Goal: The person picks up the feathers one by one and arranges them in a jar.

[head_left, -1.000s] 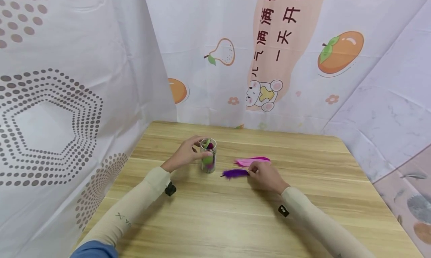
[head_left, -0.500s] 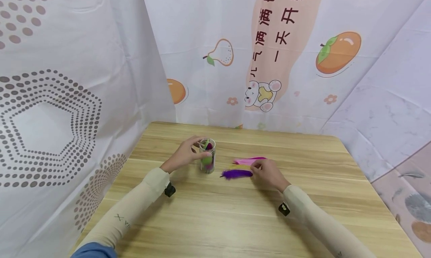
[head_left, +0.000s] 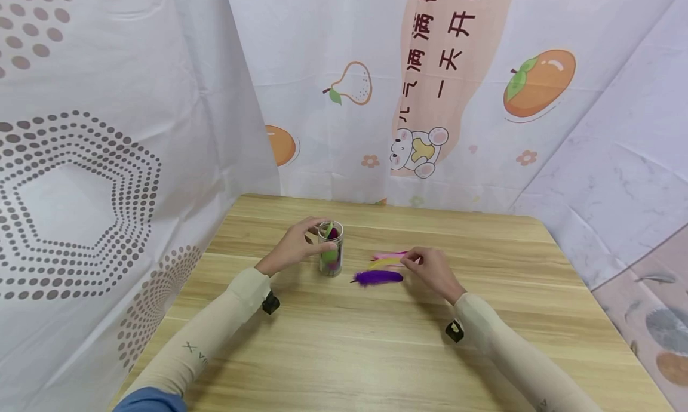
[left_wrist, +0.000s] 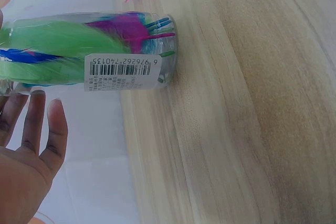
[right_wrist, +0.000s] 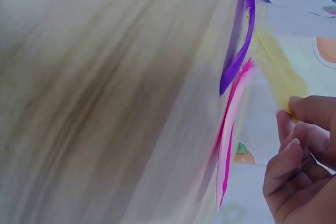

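My left hand point(head_left: 292, 246) grips a clear jar point(head_left: 337, 258) near its top, thumb on the near side and fingers behind. Green, magenta and blue feathers point(left_wrist: 68, 38) fill the jar, which stands upright on the table. My right hand point(head_left: 431, 268) pinches a yellow feather point(right_wrist: 281, 69) by one end between thumb and fingertips, its other end pointing towards the jar. Just in front of it lies a purple feather point(head_left: 378, 277). Behind it are pink feathers point(right_wrist: 227, 150), light and dark, partly hidden in the head view by the yellow feather and my hand.
A wood-grain table point(head_left: 344, 352) carries everything. Printed white curtains point(head_left: 301, 54) hang along its back and left side. The jar bears a white barcode label point(left_wrist: 123, 72). Dark cameras point(head_left: 271, 303) sit under both sleeved wrists.
My right hand has moved from the purple feather's end slightly back and right, and now holds up the yellow feather. The purple feather stays down. My left hand keeps its grip on the jar.
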Action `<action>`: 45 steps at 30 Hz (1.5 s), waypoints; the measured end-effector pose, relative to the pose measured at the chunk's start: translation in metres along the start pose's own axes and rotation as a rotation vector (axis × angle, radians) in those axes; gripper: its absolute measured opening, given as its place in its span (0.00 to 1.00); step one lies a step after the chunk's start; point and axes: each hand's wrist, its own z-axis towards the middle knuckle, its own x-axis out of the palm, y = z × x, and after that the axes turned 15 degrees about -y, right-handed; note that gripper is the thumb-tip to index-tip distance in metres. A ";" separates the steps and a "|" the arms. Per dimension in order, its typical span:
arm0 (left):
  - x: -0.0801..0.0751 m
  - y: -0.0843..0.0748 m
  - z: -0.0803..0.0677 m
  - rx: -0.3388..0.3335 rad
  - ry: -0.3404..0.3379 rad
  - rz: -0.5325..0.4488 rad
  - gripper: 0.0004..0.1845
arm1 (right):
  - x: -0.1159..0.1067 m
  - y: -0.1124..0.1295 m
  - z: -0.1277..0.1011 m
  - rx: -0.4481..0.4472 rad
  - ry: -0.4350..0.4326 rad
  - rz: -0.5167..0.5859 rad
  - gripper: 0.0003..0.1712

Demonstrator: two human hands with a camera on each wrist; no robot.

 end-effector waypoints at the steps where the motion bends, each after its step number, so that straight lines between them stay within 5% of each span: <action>1: 0.000 0.000 0.000 0.000 0.001 0.001 0.36 | -0.001 0.000 0.000 -0.001 -0.004 0.002 0.07; 45: 0.001 0.002 0.001 0.016 0.002 0.011 0.38 | -0.024 0.023 0.024 -0.035 -0.116 0.076 0.11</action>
